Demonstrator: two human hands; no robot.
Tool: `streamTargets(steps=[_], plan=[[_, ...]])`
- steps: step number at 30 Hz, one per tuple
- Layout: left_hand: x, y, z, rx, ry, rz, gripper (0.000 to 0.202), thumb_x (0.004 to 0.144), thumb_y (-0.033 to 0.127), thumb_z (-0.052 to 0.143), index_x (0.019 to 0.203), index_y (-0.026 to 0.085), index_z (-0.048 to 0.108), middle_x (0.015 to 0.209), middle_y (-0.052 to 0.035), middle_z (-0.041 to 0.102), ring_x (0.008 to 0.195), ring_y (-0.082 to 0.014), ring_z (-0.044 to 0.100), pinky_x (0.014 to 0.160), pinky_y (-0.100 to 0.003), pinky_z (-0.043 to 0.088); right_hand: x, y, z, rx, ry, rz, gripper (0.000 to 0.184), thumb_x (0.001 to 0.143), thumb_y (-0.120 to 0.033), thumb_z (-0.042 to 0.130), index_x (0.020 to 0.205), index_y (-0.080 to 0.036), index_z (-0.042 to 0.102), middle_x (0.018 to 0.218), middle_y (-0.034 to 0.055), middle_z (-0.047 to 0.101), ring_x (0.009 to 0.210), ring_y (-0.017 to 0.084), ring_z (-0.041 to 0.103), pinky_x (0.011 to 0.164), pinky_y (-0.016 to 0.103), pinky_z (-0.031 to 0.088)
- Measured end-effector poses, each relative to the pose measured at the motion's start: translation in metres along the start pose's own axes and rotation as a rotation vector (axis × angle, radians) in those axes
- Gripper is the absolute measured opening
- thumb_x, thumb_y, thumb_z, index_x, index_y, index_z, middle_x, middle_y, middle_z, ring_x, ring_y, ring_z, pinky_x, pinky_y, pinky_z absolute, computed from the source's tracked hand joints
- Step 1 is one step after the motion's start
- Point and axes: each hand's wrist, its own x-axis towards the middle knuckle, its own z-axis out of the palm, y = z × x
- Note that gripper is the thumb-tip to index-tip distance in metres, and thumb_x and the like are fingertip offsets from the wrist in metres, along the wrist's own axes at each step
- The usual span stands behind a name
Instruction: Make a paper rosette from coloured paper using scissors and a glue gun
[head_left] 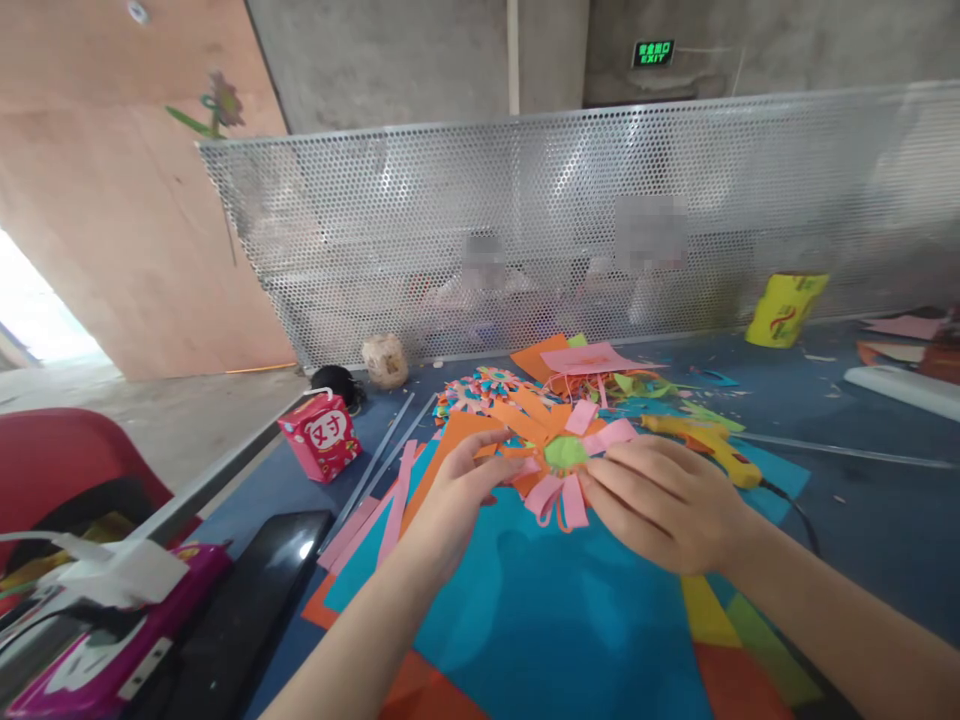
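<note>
Both my hands hold a paper flower (561, 458) with orange and pink looped petals and a green centre, just above a blue paper sheet (555, 600). My left hand (457, 495) pinches the flower's left side between thumb and fingers. My right hand (664, 500) grips its right side, fingers curled onto the pink petals. A yellow glue gun (705, 445) lies just beyond my right hand.
Coloured paper sheets, strips (390, 500) and scraps cover the blue table. A red drink carton (321, 435) stands at left, a black tablet (255, 590) lies near it. A perforated metal screen (600, 220) backs the table, people behind it. A yellow bag (786, 308) sits at right.
</note>
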Motion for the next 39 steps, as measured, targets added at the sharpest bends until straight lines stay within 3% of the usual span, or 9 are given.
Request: streamTargets(steps=[8, 17, 19, 22, 24, 27, 31, 35, 39], plan=[[0.002, -0.004, 0.003, -0.061, -0.039, 0.038, 0.046, 0.059, 0.026, 0.068, 0.100, 0.016, 0.049, 0.075, -0.0007, 0.057, 0.069, -0.0136, 0.052, 0.060, -0.026, 0.032, 0.002, -0.002, -0.002, 0.010, -0.009, -0.017, 0.014, 0.082, -0.010, 0.049, 0.079, -0.014, 0.061, 0.077, 0.0054, 0.068, 0.074, 0.020, 0.059, 0.060, 0.035, 0.049], [0.000, -0.004, 0.006, -0.089, -0.009, 0.064, 0.052, 0.056, 0.025, 0.071, 0.101, 0.016, 0.048, 0.074, -0.0003, 0.057, 0.070, -0.0143, 0.055, 0.063, -0.027, 0.036, 0.001, -0.002, -0.002, 0.010, -0.012, 0.008, 0.017, 0.084, -0.011, 0.047, 0.080, -0.018, 0.061, 0.079, 0.0041, 0.069, 0.076, 0.019, 0.060, 0.062, 0.034, 0.050], [0.001, -0.003, 0.005, -0.103, -0.014, 0.068, 0.049, 0.061, 0.031, 0.069, 0.102, 0.017, 0.048, 0.077, -0.0021, 0.060, 0.075, -0.0167, 0.057, 0.065, -0.028, 0.036, -0.003, -0.002, 0.001, 0.047, -0.008, 0.053, 0.016, 0.084, -0.011, 0.046, 0.085, -0.017, 0.060, 0.082, 0.0049, 0.068, 0.079, 0.020, 0.060, 0.064, 0.034, 0.050], [0.003, 0.001, 0.002, -0.140, -0.078, 0.025, 0.042, 0.074, 0.050, 0.049, 0.102, 0.018, 0.050, 0.084, -0.0068, 0.065, 0.084, -0.0225, 0.060, 0.068, -0.032, 0.036, -0.012, 0.005, 0.007, 0.166, 0.053, 0.297, 0.012, 0.082, -0.010, 0.051, 0.089, -0.018, 0.057, 0.085, 0.0054, 0.066, 0.083, 0.019, 0.060, 0.071, 0.034, 0.050], [0.005, 0.002, 0.000, -0.126, -0.087, 0.016, 0.045, 0.078, 0.055, 0.039, 0.101, 0.018, 0.050, 0.082, -0.0080, 0.067, 0.085, -0.0244, 0.061, 0.069, -0.034, 0.036, -0.021, 0.017, 0.011, 0.207, 0.142, 0.647, 0.010, 0.079, -0.013, 0.057, 0.086, -0.020, 0.057, 0.082, 0.0038, 0.064, 0.080, 0.018, 0.059, 0.069, 0.032, 0.049], [0.011, -0.003, -0.002, 0.047, -0.006, 0.117, 0.039, 0.076, 0.050, 0.046, 0.097, 0.018, 0.051, 0.081, -0.0066, 0.066, 0.082, -0.0225, 0.061, 0.068, -0.032, 0.038, -0.037, 0.044, 0.016, 0.228, 0.326, 1.257, 0.012, 0.072, -0.026, 0.065, 0.080, -0.022, 0.057, 0.077, 0.0010, 0.061, 0.071, 0.017, 0.056, 0.063, 0.030, 0.046], [0.024, -0.018, 0.007, 0.371, 0.002, 0.289, 0.026, 0.073, 0.035, 0.054, 0.091, 0.017, 0.053, 0.075, -0.0047, 0.063, 0.075, -0.0201, 0.061, 0.068, -0.031, 0.042, -0.066, 0.073, 0.030, 0.577, 0.623, 1.836, 0.023, 0.060, -0.035, 0.067, 0.069, -0.021, 0.050, 0.053, -0.0069, 0.045, 0.046, 0.010, 0.041, 0.044, 0.024, 0.036], [0.040, -0.024, 0.032, 0.673, -0.107, 0.466, 0.020, 0.074, 0.026, 0.052, 0.093, 0.021, 0.055, 0.082, -0.0051, 0.064, 0.080, -0.0215, 0.060, 0.072, -0.033, 0.044, -0.092, 0.076, 0.048, 0.489, 0.636, 1.927, 0.024, 0.060, -0.037, 0.060, 0.063, -0.022, 0.042, 0.048, -0.0092, 0.036, 0.044, 0.011, 0.038, 0.045, 0.026, 0.036], [0.056, -0.020, 0.065, 0.935, -0.173, 0.547, 0.018, 0.074, 0.024, 0.051, 0.090, 0.021, 0.058, 0.095, -0.0089, 0.065, 0.091, -0.0261, 0.058, 0.078, -0.036, 0.042, -0.107, 0.070, 0.058, 0.369, 0.555, 1.871, 0.023, 0.055, -0.034, 0.065, 0.063, -0.019, 0.049, 0.057, -0.0054, 0.047, 0.058, 0.013, 0.045, 0.057, 0.027, 0.037]])
